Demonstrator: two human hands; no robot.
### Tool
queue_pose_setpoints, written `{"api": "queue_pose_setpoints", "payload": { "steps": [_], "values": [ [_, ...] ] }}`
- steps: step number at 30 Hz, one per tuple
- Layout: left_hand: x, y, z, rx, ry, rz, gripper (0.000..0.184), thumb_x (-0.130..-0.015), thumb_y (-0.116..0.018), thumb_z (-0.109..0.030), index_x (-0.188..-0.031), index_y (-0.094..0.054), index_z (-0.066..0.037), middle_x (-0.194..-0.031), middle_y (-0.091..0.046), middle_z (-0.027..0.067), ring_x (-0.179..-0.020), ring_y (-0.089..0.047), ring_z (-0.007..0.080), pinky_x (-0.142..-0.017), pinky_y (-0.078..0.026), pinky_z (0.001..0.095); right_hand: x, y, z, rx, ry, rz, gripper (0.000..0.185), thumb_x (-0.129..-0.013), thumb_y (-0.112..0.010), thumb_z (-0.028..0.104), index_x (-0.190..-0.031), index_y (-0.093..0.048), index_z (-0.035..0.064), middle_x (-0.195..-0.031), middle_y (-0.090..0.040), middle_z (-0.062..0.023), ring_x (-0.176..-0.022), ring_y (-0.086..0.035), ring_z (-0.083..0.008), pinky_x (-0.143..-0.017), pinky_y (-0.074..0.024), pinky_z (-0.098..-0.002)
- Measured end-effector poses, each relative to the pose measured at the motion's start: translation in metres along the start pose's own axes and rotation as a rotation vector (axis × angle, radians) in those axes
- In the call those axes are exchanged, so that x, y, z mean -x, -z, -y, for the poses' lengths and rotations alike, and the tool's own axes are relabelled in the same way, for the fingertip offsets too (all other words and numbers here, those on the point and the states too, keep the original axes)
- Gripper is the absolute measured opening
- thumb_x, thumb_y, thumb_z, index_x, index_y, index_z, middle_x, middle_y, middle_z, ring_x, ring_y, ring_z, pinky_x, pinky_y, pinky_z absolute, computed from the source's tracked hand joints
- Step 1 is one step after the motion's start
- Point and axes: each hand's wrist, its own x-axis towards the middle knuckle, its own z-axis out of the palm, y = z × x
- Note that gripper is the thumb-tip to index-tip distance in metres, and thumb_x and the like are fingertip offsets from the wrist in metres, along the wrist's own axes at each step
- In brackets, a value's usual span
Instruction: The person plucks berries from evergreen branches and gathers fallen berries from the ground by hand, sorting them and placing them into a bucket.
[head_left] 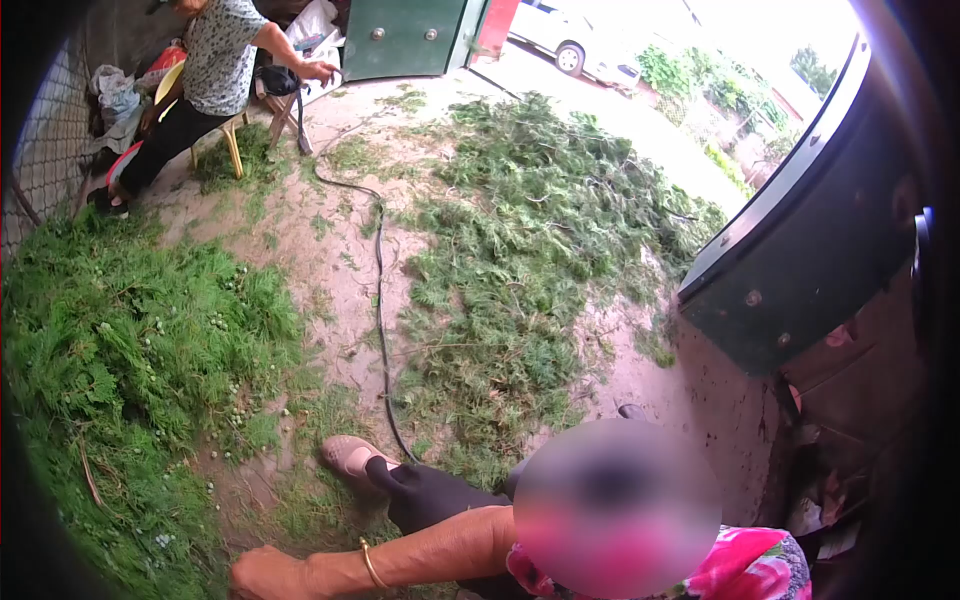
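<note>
My left hand (268,574) is at the bottom edge, low beside the heap of green conifer sprigs (130,350). Its back faces me and the fingers curl under, so what they hold, if anything, is hidden. A gold-coloured bangle (373,565) circles the wrist. Small pale round cones dot the heap. My right hand does not show; a blurred patch covers part of the pink floral clothing (745,565) at the lower right. One of my shoes (347,455) rests on the ground between the heap and a wide spread of darker conifer sprigs (520,290).
A black cable (381,290) snakes along the ground between the sprigs. Another person (215,65) is at the upper left beside a yellow-legged chair (236,150). Green metal doors (400,40) stand at the back and right (790,240). Outside, a white car (560,35) is parked.
</note>
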Motion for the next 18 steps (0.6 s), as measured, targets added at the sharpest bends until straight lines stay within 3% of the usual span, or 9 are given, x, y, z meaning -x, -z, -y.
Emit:
{"api": "queue_pose_setpoints", "payload": {
  "steps": [3, 5, 6, 10, 12, 15, 17, 18],
  "values": [
    [0.006, -0.005, -0.002, -0.024, 0.065, 0.002, 0.019, -0.091, -0.050, -0.023, -0.082, -0.053, -0.006, -0.059, -0.045, 0.0024, -0.044, -0.035, 0.0131, -0.039, -0.033, 0.0261, 0.005, 0.010, -0.007, 0.109, -0.026, -0.119, 0.020, -0.069, -0.064, 0.016, -0.082, -0.066, 0.0007, -0.086, -0.067, -0.0168, -0.089, -0.065, -0.0322, -0.069, -0.0515, -0.0420],
    [-0.001, 0.009, -0.005, 0.006, 0.154, 0.231, 0.019, -0.092, -0.050, -0.022, -0.084, -0.054, -0.006, -0.060, -0.046, 0.0026, -0.045, -0.036, 0.0129, -0.042, -0.033, 0.0259, -0.002, -0.005, -0.033, 0.327, -0.131, -0.005, 0.020, -0.069, -0.063, 0.014, -0.084, -0.066, 0.0009, -0.084, -0.066, -0.0171, -0.090, -0.064, -0.0303, -0.070, -0.0499, -0.0420],
    [0.005, 0.001, -0.007, 0.006, 0.150, 0.233, 0.019, -0.092, -0.050, -0.022, -0.084, -0.054, -0.006, -0.060, -0.046, 0.0026, -0.045, -0.036, 0.0129, -0.042, -0.033, 0.0259, 0.010, -0.020, -0.035, 0.848, -0.044, -0.369, 0.016, -0.070, -0.062, 0.013, -0.082, -0.067, 0.0029, -0.081, -0.067, -0.0147, -0.084, -0.066, -0.0276, -0.065, -0.0500, -0.0414],
    [0.030, -0.027, 0.001, -0.061, 0.085, 0.068, 0.019, -0.092, -0.050, -0.022, -0.085, -0.053, -0.005, -0.063, -0.048, 0.0033, -0.047, -0.037, 0.0130, -0.042, -0.033, 0.0247, -0.001, -0.020, -0.029, 0.596, 0.036, -0.195, 0.013, -0.067, -0.064, 0.009, -0.077, -0.065, 0.0007, -0.080, -0.066, -0.0174, -0.082, -0.065, -0.0307, -0.061, -0.0502, -0.0405],
    [0.028, -0.028, 0.005, -0.012, 0.129, 0.118, 0.018, -0.092, -0.049, -0.021, -0.083, -0.054, -0.007, -0.064, -0.049, 0.0034, -0.047, -0.038, 0.0130, -0.040, -0.033, 0.0245, 0.007, -0.008, -0.011, 0.074, 0.080, -0.067, 0.031, -0.072, -0.067, 0.032, -0.078, -0.068, 0.0015, -0.071, -0.063, -0.0212, -0.073, -0.064, -0.0383, -0.064, -0.0523, -0.0436],
    [0.027, -0.033, 0.012, -0.010, 0.127, 0.003, 0.016, -0.091, -0.049, -0.019, -0.082, -0.055, -0.008, -0.063, -0.049, 0.0033, -0.047, -0.038, 0.0133, -0.043, -0.035, 0.0249, 0.007, -0.013, -0.009, 0.050, 0.167, -0.164, 0.025, -0.068, -0.067, 0.026, -0.075, -0.067, 0.0026, -0.070, -0.063, -0.0204, -0.070, -0.062, -0.0391, -0.060, -0.0508, -0.0435],
    [0.025, -0.028, 0.013, -0.068, 0.128, 0.017, 0.015, -0.090, -0.050, -0.017, -0.080, -0.055, -0.007, -0.060, -0.045, 0.0020, -0.047, -0.037, 0.0129, -0.045, -0.035, 0.0247, 0.006, -0.013, -0.008, 0.023, 0.135, -0.184, 0.022, -0.067, -0.067, 0.024, -0.073, -0.066, 0.0028, -0.069, -0.062, -0.0207, -0.069, -0.062, -0.0384, -0.059, -0.0506, -0.0433],
    [0.030, -0.027, 0.011, -0.149, 0.104, 0.147, 0.015, -0.090, -0.051, -0.018, -0.081, -0.055, -0.007, -0.059, -0.043, 0.0013, -0.047, -0.036, 0.0126, -0.045, -0.035, 0.0243, 0.005, -0.013, -0.008, -0.003, 0.100, -0.203, 0.020, -0.066, -0.067, 0.023, -0.072, -0.065, 0.0030, -0.068, -0.061, -0.0211, -0.069, -0.062, -0.0378, -0.058, -0.0504, -0.0432]
  ]
}}
